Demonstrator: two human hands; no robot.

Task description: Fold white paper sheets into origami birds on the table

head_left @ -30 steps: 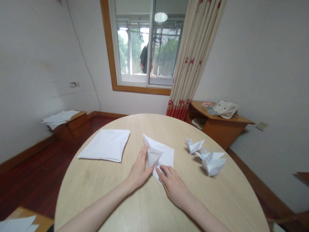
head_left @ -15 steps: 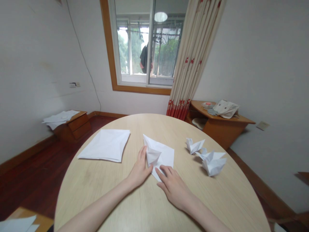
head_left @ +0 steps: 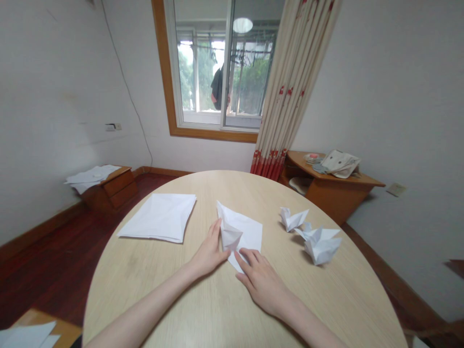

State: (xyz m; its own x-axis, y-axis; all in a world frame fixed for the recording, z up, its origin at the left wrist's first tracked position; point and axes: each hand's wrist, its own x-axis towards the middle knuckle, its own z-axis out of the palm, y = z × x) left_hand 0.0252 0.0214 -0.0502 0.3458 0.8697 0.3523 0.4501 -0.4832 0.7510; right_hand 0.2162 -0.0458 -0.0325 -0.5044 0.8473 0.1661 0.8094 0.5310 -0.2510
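Note:
A partly folded white paper sheet (head_left: 243, 230) lies in the middle of the round wooden table (head_left: 203, 309). My left hand (head_left: 209, 250) lies flat along its left edge with fingers stretched out, pressing a raised flap. My right hand (head_left: 260, 276) rests at the sheet's near corner, fingers extended and pressing the paper down. Neither hand lifts the sheet off the table.
A stack of white sheets (head_left: 159, 216) lies on the table's left. Two folded paper figures (head_left: 292, 218) (head_left: 320, 244) sit at the right. A low wooden cabinet (head_left: 108, 186) with papers stands by the left wall, a corner shelf (head_left: 326, 186) by the curtain (head_left: 290, 87).
Both hands stay on the sheet; the raised flap has been pushed slightly lower and the view has shifted a little.

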